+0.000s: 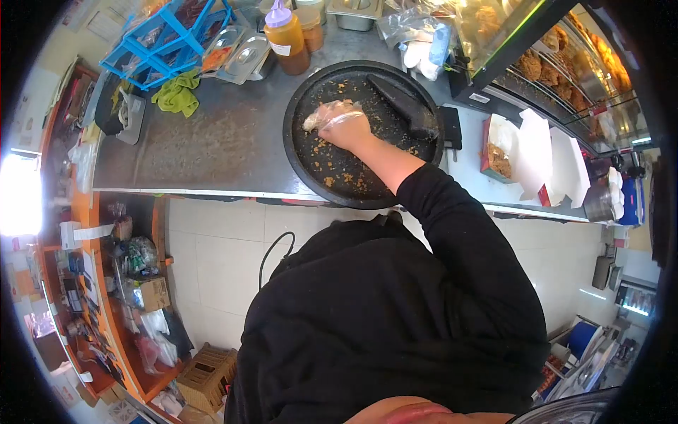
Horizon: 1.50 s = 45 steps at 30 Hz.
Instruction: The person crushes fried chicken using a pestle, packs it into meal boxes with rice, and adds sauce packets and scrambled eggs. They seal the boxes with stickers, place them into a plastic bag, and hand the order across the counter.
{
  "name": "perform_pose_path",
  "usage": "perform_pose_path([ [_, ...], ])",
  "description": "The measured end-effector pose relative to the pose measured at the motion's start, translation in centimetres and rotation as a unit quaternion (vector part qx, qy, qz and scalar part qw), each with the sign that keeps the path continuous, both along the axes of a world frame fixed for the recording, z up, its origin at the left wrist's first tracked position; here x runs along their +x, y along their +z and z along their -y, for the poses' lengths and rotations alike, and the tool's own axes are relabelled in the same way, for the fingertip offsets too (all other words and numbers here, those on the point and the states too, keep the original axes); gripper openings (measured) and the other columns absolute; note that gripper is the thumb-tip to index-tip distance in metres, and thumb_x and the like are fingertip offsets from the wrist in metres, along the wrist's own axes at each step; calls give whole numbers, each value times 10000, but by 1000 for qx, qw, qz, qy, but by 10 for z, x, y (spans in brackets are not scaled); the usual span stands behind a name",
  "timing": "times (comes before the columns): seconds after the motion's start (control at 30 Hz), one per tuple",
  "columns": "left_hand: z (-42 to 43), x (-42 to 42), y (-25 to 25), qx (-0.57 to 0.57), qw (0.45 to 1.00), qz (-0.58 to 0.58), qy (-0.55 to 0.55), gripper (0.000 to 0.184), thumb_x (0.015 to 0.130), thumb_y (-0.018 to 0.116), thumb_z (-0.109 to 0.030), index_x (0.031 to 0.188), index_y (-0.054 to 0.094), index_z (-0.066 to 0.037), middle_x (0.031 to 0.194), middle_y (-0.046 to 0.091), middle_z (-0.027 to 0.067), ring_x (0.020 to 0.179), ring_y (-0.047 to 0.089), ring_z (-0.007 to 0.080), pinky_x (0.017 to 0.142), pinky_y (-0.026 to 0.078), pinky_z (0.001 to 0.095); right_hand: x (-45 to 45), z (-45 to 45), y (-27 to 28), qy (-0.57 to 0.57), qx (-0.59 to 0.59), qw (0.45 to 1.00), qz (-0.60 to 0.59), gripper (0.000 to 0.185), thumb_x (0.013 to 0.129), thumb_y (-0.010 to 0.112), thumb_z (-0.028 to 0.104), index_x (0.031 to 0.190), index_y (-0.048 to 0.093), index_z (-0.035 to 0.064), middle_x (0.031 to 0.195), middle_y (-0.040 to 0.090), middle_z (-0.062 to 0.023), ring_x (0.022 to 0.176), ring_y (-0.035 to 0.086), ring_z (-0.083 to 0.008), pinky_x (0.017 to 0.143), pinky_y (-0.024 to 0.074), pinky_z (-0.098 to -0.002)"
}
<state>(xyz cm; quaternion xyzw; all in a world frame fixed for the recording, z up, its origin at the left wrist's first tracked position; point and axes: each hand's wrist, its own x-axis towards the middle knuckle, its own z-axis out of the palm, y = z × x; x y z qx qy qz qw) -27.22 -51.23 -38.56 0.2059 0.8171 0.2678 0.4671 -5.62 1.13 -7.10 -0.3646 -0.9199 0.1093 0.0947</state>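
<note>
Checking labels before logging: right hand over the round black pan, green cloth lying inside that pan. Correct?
No, one error: in the head view, the green cloth lies on the metal counter, outside the round black pan. The right hand over the pan is correct.

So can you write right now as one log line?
right hand: at crumb-strewn black tray | left hand: not in view | dark tool: in tray | open box: right of tray

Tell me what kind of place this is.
Probably a fried-food takeaway: crumb-coated pieces sit in a display case, an open carton holds similar-looking food, and a squeeze bottle stands on the metal counter.
</note>
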Motion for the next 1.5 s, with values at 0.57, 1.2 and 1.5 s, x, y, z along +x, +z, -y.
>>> perform_pose_path([
  [0.57,-77,88,38,45,990,-28,132,315,884,592,-162,1170,567,-32,772,601,62,706,571,154,610,478,298,398,-27,158,-331,-110,667,-658,347,860,660,238,1138,601,38,982,639,-40,890,588,-125,766,478,-292],
  [1.2,-261,235,288,427,757,-446,213,476,910,563,-97,1349,396,-17,1211,498,150,1093,499,250,922,433,370,647,-27,68,-316,-76,851,-412,593,747,598,98,1332,497,119,1278,540,-116,1255,463,-270,1033,373,-401],
  [1.5,-444,462,402,645,544,-511,-163,1251,602,845,-468,1456,34,-45,1419,175,220,1325,223,390,1093,221,517,392,7,116,-19,39,885,-463,833,848,625,334,1460,169,-1,1486,178,-254,1395,154,-424,1126,144,-484],
])
